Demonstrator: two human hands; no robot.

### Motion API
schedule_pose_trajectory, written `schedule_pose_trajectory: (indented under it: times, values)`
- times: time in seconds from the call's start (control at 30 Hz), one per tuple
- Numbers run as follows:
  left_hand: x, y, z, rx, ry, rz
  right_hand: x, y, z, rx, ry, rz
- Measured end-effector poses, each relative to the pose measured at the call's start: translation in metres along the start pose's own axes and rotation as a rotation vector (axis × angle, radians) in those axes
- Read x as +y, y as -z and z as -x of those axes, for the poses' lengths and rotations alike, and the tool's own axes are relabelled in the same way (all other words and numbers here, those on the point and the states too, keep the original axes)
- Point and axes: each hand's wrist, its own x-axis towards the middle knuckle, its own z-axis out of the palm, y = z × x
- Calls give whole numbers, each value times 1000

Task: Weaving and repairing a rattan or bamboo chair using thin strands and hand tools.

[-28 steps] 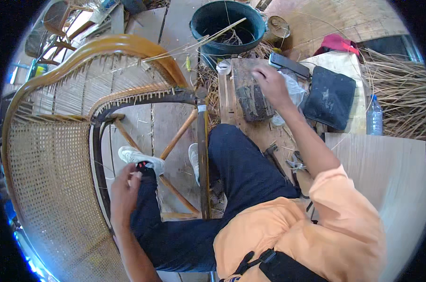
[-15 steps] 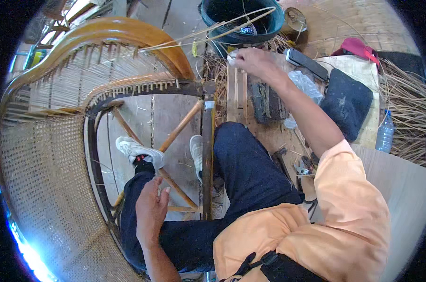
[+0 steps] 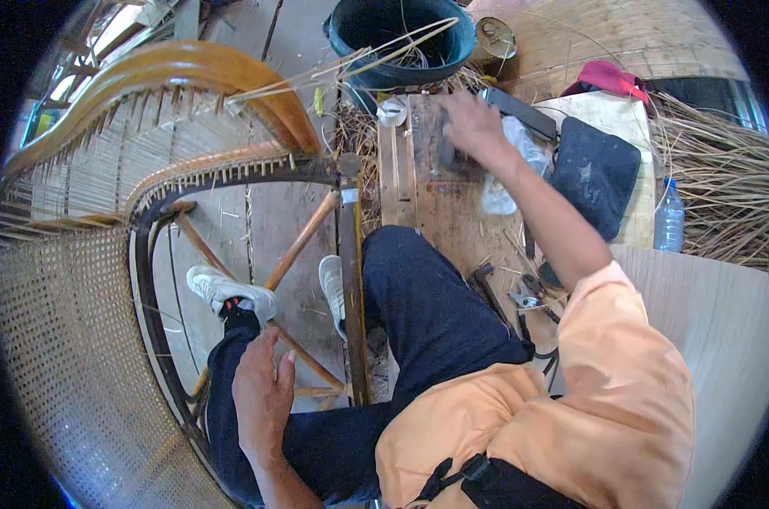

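Note:
My right hand (image 3: pixel 476 129) is stretched out over the wooden board (image 3: pixel 448 204) and blurred by motion. A dark, smeared shape (image 3: pixel 430 136) lies at its fingertips; whether the fingers grip it I cannot tell. Left of it, a small white object (image 3: pixel 392 111) sits at the board's far end, apart from the hand. My left hand (image 3: pixel 264 386) hangs over my left leg with fingers stretched, thumb apart, holding nothing. On my left stands a chair frame with a curved wooden top rail (image 3: pixel 206 64), a woven cane panel (image 3: pixel 75 339) and rows of short pegs and strands.
A dark green bucket (image 3: pixel 342 38) stands at the far side beside a tin can (image 3: pixel 494 40). Rightward lie a black pouch (image 3: pixel 595 174), clear plastic bags (image 3: pixel 499 197), a water bottle (image 3: pixel 669 219), a red cap (image 3: pixel 606 78) and bundled strips (image 3: pixel 715 161). Pliers (image 3: pixel 524 299) lie near my knee.
My right hand has left the white object and moved right. The dark rough block no longer shows at its former place on the board. My left hand stays over my leg; the view shifted slightly.

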Motion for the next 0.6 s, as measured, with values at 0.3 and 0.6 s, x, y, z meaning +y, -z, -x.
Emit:
schedule_pose_trajectory:
  times: [0.3,0.6]
  values:
    - [1,0,-1,20,-52,-21,-18,0,-44,198,91,80]
    - [0,0,-2,6,-54,-28,-68,-55,-91,25,14,-74]
